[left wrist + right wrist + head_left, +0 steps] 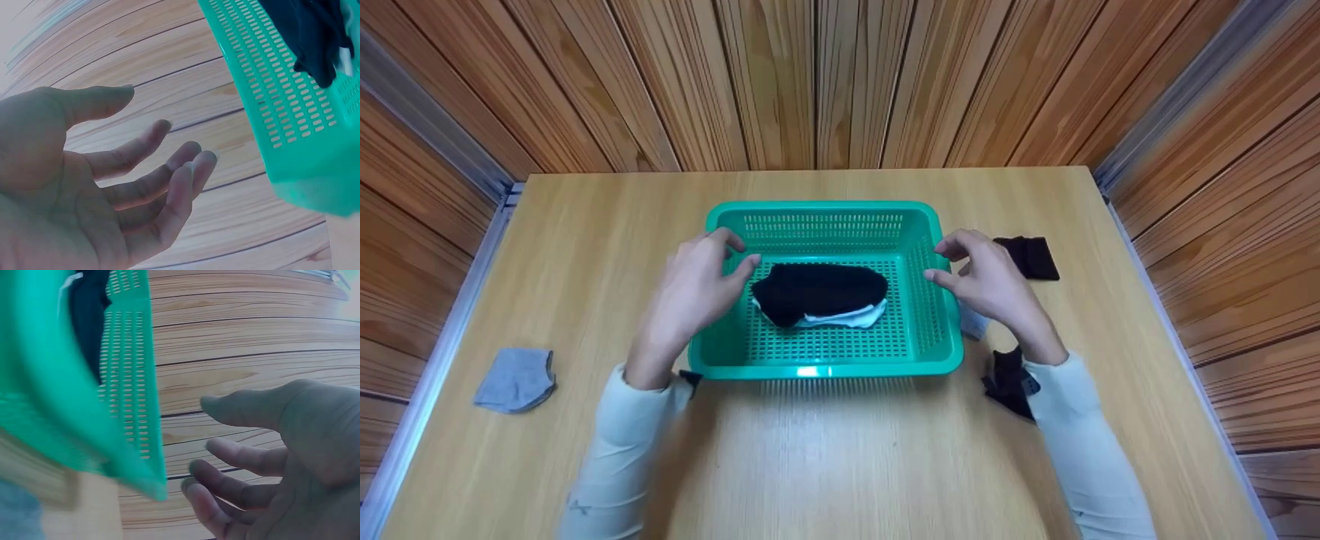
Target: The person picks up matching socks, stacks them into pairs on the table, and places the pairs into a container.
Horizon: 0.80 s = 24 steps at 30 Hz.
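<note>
A: Surface + rm?

B: Light wood-grain table [825, 465], glare lower center of frame. Plank wall [851, 82] across top, more planks down both sides. Grey metal rail [1177, 97] upper right, another upper left.

A: What's on it, & where?

B: Green basket [885, 370], center of frame. Black cloth [825, 289] lies in it, on top of pale cloth [851, 318]. Grey cloth [516, 380] on its own, lower left. Dark folded cloth [1031, 259] right of center.

A: Grip status?

B: My L hand [694, 289]: relaxed, fingers loosely bent, thumb apart, nothing held, near basket's left side. My R hand [994, 281]: ditto, near its right side. Both wrist cams show a gap btw fingers & basket.

A: Hidden / cut off?

B: Pale cloth mostly covered, only near edge shows. Blue-grey cloth [973, 324] right of basket, partly behind my R hand. Black item [1005, 386] by R sleeve [1095, 442]: can't tell if cloth or strap. Dark bit [690, 381] at L sleeve [619, 450]: too small to ID. Both sleeves run off bottom edge. Basket cut off in both wrist views, rim blurred in R one. Blue-grey blur [19, 512] lower left there: can't ID.
</note>
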### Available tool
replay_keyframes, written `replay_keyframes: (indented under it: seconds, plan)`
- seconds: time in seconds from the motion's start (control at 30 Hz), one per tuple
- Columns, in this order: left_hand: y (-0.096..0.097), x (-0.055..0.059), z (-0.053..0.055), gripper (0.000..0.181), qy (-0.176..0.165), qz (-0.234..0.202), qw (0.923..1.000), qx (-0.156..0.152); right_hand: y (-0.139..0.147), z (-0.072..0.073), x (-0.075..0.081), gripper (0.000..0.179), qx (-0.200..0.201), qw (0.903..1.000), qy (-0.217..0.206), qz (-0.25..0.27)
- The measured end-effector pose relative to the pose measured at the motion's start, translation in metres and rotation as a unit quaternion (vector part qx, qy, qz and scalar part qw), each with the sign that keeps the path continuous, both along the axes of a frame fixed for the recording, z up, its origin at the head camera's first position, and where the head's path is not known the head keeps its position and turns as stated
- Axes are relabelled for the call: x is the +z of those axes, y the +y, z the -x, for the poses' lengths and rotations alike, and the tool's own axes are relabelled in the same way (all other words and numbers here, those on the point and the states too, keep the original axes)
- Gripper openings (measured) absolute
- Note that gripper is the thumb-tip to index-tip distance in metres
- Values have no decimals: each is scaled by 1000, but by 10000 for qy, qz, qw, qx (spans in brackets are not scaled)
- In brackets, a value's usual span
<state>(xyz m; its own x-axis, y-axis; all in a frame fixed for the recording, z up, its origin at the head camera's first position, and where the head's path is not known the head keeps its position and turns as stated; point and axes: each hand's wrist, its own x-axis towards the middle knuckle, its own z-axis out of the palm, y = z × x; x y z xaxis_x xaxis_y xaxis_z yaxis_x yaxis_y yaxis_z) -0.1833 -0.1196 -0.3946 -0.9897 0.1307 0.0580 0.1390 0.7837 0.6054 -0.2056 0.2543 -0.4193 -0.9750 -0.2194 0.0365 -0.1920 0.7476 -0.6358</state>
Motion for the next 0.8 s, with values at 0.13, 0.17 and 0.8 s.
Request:
replay_keyframes:
  seconds: [0.13,0.17,0.8]
  plan:
    - [-10,-1,-7,35,143,-251,9995,118,1,-3,-16,44,-138,9995,202,203]
    - [-13,-1,-9,35,186,-303,9993,152,0,-4,-20,45,-182,9992,251,262]
    - [-81,-46,-39,22,1241,-668,9865,828,-16,-1,-63,76,-435,9968,646,148]
